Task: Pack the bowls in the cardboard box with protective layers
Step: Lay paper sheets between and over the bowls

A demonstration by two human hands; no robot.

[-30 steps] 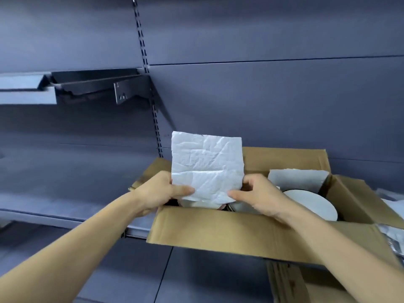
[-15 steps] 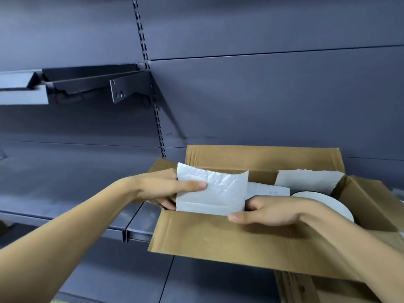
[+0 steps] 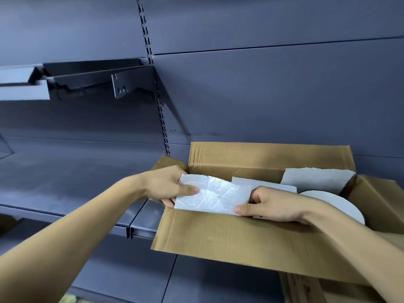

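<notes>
An open cardboard box (image 3: 218, 235) sits on a dark shelf with its flaps spread. My left hand (image 3: 168, 184) pinches the left edge of a crinkled white foam sheet (image 3: 215, 196), and my right hand (image 3: 275, 204) pinches its lower right corner. The sheet lies low in the left part of the box, tilted. A white bowl (image 3: 341, 204) sits in the right part of the box, half hidden by my right wrist. Two more white sheets stand behind, one (image 3: 262, 184) in the middle and one (image 3: 317, 179) against the back wall.
The grey metal shelf (image 3: 65, 178) stretches left of the box. An upper shelf bracket (image 3: 131, 84) juts out at the upper left. Another cardboard piece (image 3: 306, 289) lies below the box at the bottom right.
Both hands have lowered the white sheet from upright above the box down into its left part, and it now lies flatter. The view has shifted slightly left.
</notes>
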